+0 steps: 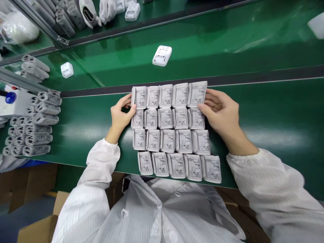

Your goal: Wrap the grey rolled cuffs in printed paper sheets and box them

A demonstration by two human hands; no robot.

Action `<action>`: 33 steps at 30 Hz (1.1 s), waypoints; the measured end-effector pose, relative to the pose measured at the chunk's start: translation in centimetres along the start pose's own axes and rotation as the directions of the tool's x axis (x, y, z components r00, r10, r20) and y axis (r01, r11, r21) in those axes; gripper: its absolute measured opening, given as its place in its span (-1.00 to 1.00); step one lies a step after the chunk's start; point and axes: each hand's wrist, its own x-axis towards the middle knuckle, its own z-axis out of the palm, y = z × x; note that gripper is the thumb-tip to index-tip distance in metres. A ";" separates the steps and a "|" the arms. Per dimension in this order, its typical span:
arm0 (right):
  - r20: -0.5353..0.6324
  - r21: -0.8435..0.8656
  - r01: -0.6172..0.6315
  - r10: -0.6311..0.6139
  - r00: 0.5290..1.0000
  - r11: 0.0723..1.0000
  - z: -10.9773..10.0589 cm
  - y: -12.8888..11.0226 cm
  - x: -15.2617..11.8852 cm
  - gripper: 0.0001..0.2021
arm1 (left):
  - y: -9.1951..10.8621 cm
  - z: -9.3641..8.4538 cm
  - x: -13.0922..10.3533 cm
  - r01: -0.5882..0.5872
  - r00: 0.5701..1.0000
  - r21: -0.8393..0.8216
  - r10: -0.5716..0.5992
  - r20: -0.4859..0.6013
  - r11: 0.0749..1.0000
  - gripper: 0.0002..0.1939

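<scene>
Four rows of folded, printed grey-white packets lie on the green table in front of me. The back row (165, 96) has its two ends between my hands. My left hand (122, 113) presses thumb and fingers against the row's left end packet (139, 97). At the other end, my right hand (219, 113) grips the right packet (197, 93), thumb at its near corner and fingers at its side. Below sit the second row (165, 118), the third row (167, 140) and the front row (176, 165), untouched; the front row reaches close to the table's front edge.
Stacks of rolled grey packets (37, 138) stand at the left. Behind a dark rail (101, 90), a white plug-like device (162, 55) and a smaller one (67, 70) lie on green. More devices (132, 11) sit farther back. Cardboard boxes (37, 229) are below left.
</scene>
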 end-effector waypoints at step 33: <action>-0.018 -0.299 0.237 -0.254 0.967 0.924 0.1 -1.3 1.2 -0.41 | -1.1 -0.1 1.1 0.237 0.963 0.015 -0.237 0.126 0.971 -0.28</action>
